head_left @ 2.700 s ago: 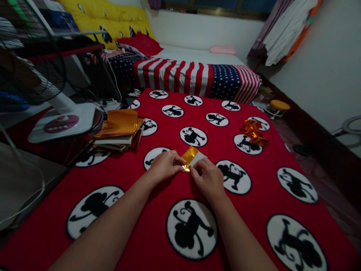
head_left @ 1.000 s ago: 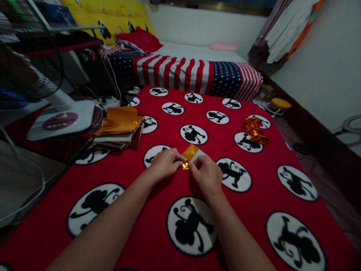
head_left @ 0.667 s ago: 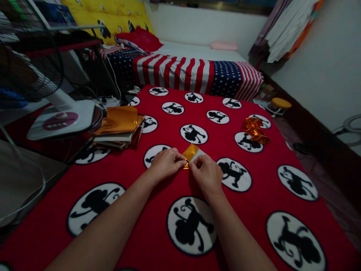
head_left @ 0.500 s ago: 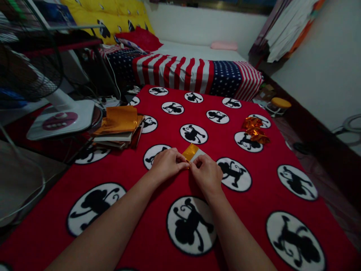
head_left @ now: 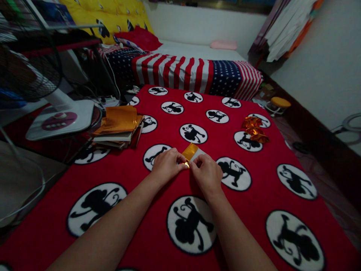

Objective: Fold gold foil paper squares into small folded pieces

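A small sheet of gold foil paper (head_left: 190, 151) with a pale backing lies low over the red cloth, partly folded. My left hand (head_left: 169, 162) pinches its near left edge between thumb and fingers. On the near right edge, my right hand (head_left: 206, 172) pinches the paper, its fingertips almost meeting those of the left. A bright folded bit of foil shows between the thumbs; the rest of the fold is hidden by my fingers. To the left rests a stack of gold paper sheets (head_left: 120, 120). Shiny folded gold foil pieces (head_left: 255, 130) lie at the right.
The red cloth with monkey prints (head_left: 239, 222) covers the surface under my hands. A fan base (head_left: 60, 118) stands at the left. Beyond is a bed with a striped, starred cover (head_left: 180, 73). A yellow-topped stool (head_left: 280, 102) sits on the floor at right.
Both hands stay on the paper at nearly the same spot. My left thumb has shifted right, closer to the right fingertips, and less of the paper's near corner shows.
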A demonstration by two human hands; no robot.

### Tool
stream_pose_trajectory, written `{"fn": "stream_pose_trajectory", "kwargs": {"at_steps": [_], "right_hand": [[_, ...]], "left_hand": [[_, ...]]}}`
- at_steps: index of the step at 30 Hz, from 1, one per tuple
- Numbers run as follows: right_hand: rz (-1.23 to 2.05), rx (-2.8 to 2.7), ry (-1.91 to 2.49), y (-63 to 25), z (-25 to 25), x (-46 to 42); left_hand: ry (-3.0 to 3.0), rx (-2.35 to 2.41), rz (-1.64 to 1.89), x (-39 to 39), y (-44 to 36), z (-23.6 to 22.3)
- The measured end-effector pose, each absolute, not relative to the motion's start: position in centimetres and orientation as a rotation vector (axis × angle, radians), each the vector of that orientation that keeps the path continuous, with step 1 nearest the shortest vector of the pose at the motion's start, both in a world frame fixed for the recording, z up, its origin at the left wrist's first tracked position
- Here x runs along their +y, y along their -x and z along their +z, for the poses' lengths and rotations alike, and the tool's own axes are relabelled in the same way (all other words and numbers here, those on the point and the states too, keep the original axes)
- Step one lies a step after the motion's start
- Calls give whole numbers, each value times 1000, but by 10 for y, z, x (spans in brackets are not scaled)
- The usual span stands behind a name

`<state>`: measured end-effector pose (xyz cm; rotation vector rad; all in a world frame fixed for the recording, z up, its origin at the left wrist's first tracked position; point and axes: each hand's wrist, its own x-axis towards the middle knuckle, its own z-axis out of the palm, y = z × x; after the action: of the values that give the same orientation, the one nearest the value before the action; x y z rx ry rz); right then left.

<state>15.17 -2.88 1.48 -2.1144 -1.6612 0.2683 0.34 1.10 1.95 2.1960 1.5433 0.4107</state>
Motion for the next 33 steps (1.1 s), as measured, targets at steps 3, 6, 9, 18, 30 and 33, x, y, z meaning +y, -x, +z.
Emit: {"fn": "stream_pose_trajectory", "kwargs": {"at_steps": [3, 6, 9, 18, 30, 33], "right_hand": [[255, -1655, 2110, -152, 14, -29], [269, -1674, 2096, -155, 13, -29], [279, -1685, 2080, -159, 11, -30], [317, -1672, 2058, -159, 10, -36], [420, -1595, 1685, -174, 2, -37], [409, -1677, 1574, -171, 3, -41]], "left_hand": [[-2204, 1553, 411, 10, -4, 20], [-2205, 1553, 417, 10, -3, 20], [-2207, 1549, 418, 10, -3, 19], [-2216, 1539, 417, 10, -3, 20], [-2226, 1546, 402, 11, -3, 18], [-2222, 1546, 413, 11, -2, 18]]}}
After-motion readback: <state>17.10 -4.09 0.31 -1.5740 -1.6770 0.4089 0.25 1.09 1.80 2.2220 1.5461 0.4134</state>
